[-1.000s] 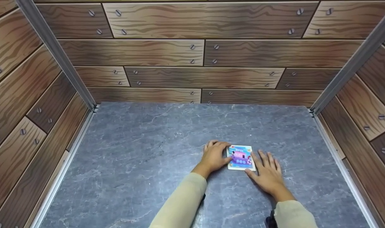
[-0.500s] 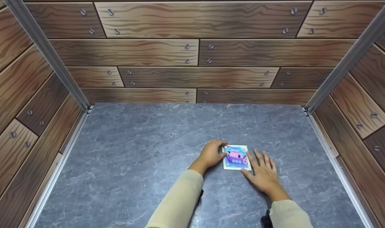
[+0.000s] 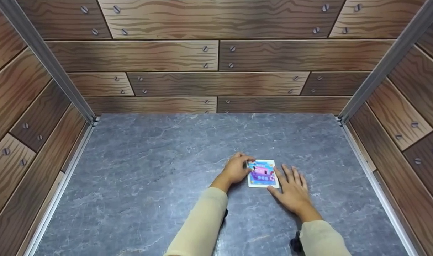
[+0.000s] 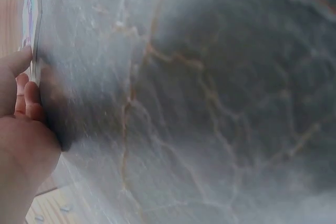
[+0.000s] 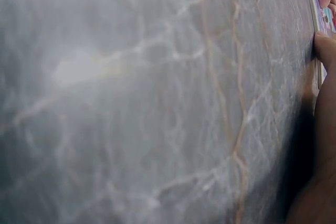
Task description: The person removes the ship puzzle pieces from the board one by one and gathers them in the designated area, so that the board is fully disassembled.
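A square picture board (image 3: 262, 175) with a pale border lies flat on the grey marbled surface in the head view. It shows a pink and purple ship on blue. My left hand (image 3: 236, 169) is at its left side, fingers curled, thumb and index finger gripping the left edge near the upper corner. My right hand (image 3: 292, 192) rests along the right edge, fingers spread and fairly straight, thumb at the lower right corner. In the left wrist view the board's edge (image 4: 35, 24) appears thin, beside the left thumb. Only a sliver of the board (image 5: 319, 19) shows in the right wrist view.
The marbled tabletop (image 3: 148, 170) extends around both hands. Wood-patterned panels (image 3: 173, 57) rise at the back and both sides. Metal posts (image 3: 45, 60) stand at the back corners, and metal rails (image 3: 59, 192) run along the side edges.
The head view has shifted, so the whole scene sits slightly further left. The left thumb and fingers have changed position slightly at the board's left edge. The right hand stays beside the board.
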{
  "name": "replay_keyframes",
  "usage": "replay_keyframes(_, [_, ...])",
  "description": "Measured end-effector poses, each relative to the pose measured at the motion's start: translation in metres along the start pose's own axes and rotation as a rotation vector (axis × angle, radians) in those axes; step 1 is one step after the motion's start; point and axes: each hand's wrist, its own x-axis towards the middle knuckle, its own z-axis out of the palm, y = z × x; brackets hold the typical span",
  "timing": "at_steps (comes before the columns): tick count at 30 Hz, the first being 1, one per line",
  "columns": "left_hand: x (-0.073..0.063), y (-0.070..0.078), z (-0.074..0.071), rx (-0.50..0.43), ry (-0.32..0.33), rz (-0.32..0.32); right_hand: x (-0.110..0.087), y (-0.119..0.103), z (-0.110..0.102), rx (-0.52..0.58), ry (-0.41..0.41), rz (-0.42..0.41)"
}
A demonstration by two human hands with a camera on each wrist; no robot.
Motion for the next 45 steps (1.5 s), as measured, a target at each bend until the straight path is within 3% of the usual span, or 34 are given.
replay_keyframes(22, [-0.001,-0.009,-0.005,-0.018,0.047,0.032,0.002,-0.002,-0.002,0.004,0.006,0.006])
replay_keyframes(27, [0.000,-0.012,-0.010,-0.017,0.023,0.058,0.001,-0.002,-0.002,-0.007,0.002,0.009])
replay_keyframes(34, [-0.005,-0.024,-0.030,-0.058,-0.001,0.102,-0.002,-0.001,0.000,0.003,0.012,0.002])
replay_keyframes(45, [-0.035,-0.052,-0.076,0.001,0.059,0.137,-0.002,0.001,-0.001,-0.001,0.017,-0.010])
